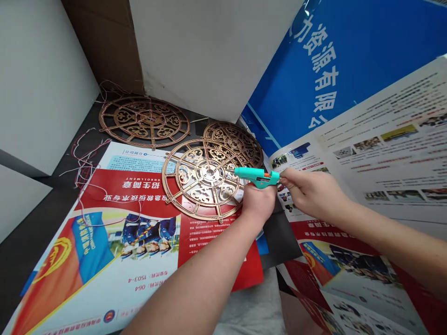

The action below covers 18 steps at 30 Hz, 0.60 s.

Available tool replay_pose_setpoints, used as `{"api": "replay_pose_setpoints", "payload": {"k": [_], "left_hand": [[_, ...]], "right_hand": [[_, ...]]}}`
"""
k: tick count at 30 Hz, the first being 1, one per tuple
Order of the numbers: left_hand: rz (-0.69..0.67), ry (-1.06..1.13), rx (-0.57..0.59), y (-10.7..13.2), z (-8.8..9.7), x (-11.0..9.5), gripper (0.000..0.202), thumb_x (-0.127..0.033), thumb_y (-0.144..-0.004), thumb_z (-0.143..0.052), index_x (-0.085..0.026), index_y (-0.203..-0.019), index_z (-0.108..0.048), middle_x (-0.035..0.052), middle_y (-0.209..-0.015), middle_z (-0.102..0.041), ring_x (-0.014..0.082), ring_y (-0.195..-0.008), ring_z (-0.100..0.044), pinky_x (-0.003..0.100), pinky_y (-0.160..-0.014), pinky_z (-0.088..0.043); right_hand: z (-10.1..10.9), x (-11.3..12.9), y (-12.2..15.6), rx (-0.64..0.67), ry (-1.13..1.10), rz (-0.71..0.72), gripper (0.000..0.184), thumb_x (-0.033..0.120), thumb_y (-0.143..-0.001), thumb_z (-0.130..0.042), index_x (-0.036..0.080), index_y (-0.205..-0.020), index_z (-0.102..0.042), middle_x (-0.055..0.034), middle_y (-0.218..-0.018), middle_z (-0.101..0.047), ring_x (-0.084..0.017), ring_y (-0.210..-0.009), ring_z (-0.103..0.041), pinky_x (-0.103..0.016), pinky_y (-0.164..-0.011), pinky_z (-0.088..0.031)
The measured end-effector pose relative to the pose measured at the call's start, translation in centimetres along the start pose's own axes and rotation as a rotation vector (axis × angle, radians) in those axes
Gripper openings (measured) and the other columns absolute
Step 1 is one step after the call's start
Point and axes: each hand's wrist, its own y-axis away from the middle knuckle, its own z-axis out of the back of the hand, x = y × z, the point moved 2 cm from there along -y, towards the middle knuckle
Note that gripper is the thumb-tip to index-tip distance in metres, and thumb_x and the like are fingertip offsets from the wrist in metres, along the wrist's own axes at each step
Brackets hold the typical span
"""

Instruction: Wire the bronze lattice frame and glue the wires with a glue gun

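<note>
From the head camera we see our left hand [258,202] closed in a fist around the grip of a hot glue gun [256,177]. It is a small teal plastic gun with an orange band near its back. Its metal nozzle points left, over the hub of the nearest fretwork disc [204,179]. Our right hand [310,190] has its fingertips drawn together, pinching at the gun's rear end; we cannot tell whether they hold anything besides.

We count three round discs, thin and flat, bronze-coloured, cut through in spoked, scrolled patterns. The nearest one lies on a glossy red and white poster [122,232]. A second disc [233,139] lies partly tucked under it, and a third disc [145,122] lies apart on the dark surface. Loose thin wires [87,163], red and pale, trail beside the poster. A blue banner [342,60] with white characters and a printed white sheet [394,139] slope up on the right. Smooth white boards [209,46] stand behind
</note>
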Motion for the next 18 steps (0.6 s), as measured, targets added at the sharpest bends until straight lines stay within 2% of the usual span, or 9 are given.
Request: {"api": "replay_pose_setpoints", "payload": {"k": [5,12,13,15,18], "left_hand": [[-0.039,-0.026,0.023,0.3,0.1,-0.7,0.023,-0.029,-0.076,-0.064,-0.012,-0.067,-0.052,-0.0021,-0.066,-0.055,0.0015,-0.063,-0.042,0.015,-0.063,-0.032],[-0.003,-0.065,0.048,0.5,0.3,-0.7,0.024,-0.034,-0.076,-0.069,-0.013,-0.071,-0.060,0.0006,-0.072,-0.064,0.0043,-0.065,-0.050,0.016,-0.062,-0.035],[0.004,-0.070,0.054,0.4,0.3,-0.6,0.024,-0.034,-0.076,-0.070,-0.013,-0.070,-0.060,0.0005,-0.071,-0.063,0.0043,-0.064,-0.050,0.016,-0.062,-0.035],[0.027,-0.069,0.056,0.1,0.4,-0.3,0.027,-0.036,-0.076,-0.070,-0.013,-0.069,-0.059,-0.0001,-0.068,-0.061,0.0040,-0.062,-0.048,0.016,-0.061,-0.036],[0.058,-0.045,0.052,-0.5,0.3,0.1,0.031,-0.042,-0.077,-0.070,-0.014,-0.071,-0.059,-0.0006,-0.065,-0.058,0.0046,-0.062,-0.048,0.017,-0.064,-0.040]], "right_hand": [[1.1,0.3,-0.8,0.189,-0.304,-0.098,0.031,0.044,-0.095,-0.042,0.022,-0.077,-0.052,-0.0004,-0.055,-0.046,-0.014,-0.051,-0.038,-0.027,-0.052,-0.026],[0.7,-0.9,-1.7,0.542,-0.899,-0.314,0.036,0.050,-0.094,-0.054,0.021,-0.072,-0.049,0.0050,-0.054,-0.028,-0.009,-0.049,-0.017,-0.026,-0.048,-0.015],[0.8,-1.0,-1.8,0.575,-0.908,-0.318,0.036,0.051,-0.094,-0.053,0.021,-0.074,-0.050,0.0052,-0.054,-0.027,-0.009,-0.049,-0.016,-0.027,-0.048,-0.015],[1.2,-1.1,-1.7,0.554,-0.748,-0.264,0.038,0.055,-0.097,-0.047,0.021,-0.082,-0.058,0.0038,-0.055,-0.033,-0.010,-0.049,-0.023,-0.027,-0.049,-0.020],[2.1,-0.9,-1.3,0.302,-0.235,-0.068,0.041,0.056,-0.100,-0.042,0.022,-0.105,-0.066,-0.0028,-0.069,-0.058,-0.016,-0.060,-0.048,-0.029,-0.056,-0.029]]}}
